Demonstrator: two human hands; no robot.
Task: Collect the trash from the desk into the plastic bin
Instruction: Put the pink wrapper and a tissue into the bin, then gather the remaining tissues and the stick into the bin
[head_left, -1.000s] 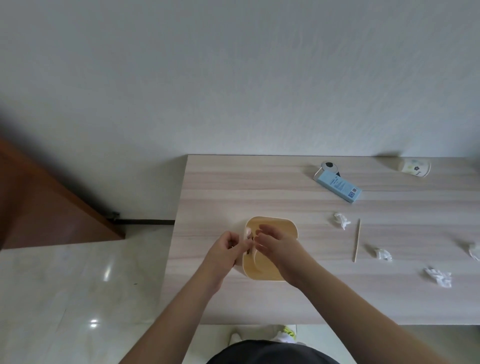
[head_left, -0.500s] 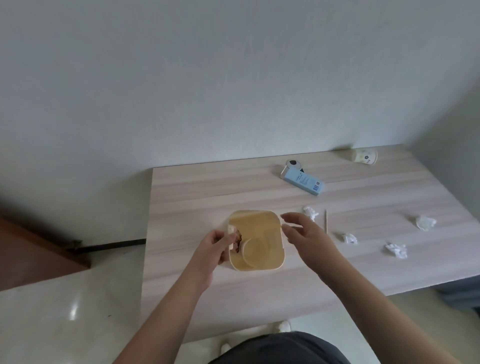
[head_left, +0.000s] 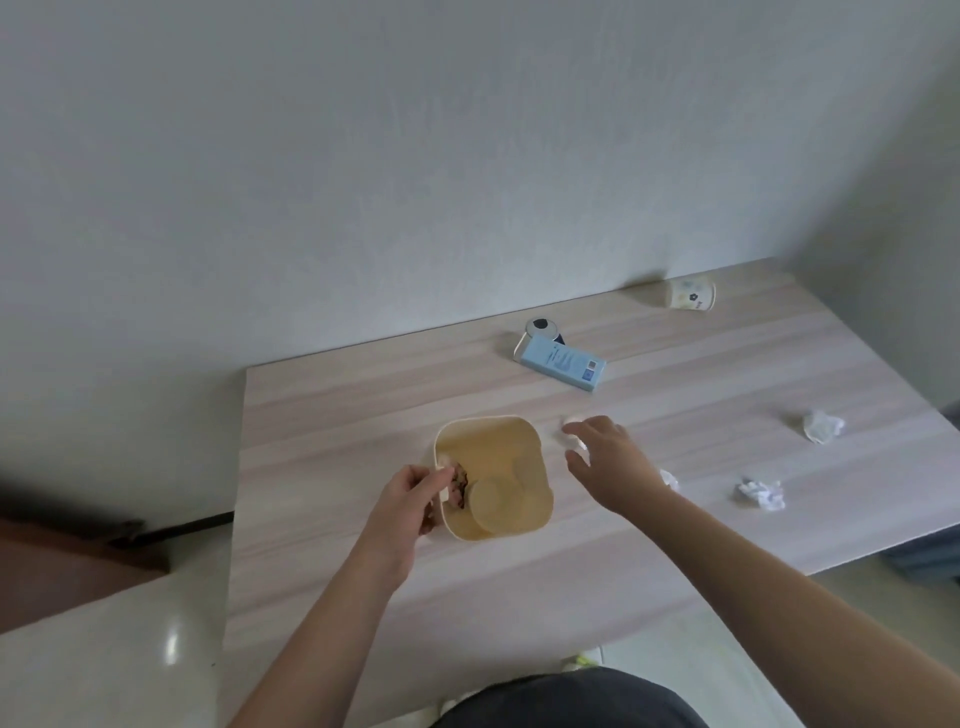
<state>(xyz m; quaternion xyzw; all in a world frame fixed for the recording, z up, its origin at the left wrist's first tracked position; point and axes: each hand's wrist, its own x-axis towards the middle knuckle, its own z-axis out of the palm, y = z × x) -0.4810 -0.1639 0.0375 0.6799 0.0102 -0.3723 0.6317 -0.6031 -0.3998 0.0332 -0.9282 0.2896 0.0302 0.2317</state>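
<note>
Right hand (head_left: 613, 462) now over tissue (head_left: 571, 439)

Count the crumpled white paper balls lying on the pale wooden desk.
4. One crumpled white paper ball lies far right, another nearer the front edge, one peeks from behind the right wrist, one sits under the right hand. Others may be hidden.

Left hand (head_left: 410, 493) gripping plastic bin (head_left: 540, 499) rim; right hand (head_left: 613, 462) spread open over paper wad (head_left: 571, 434) on counter (head_left: 363, 395).
</note>
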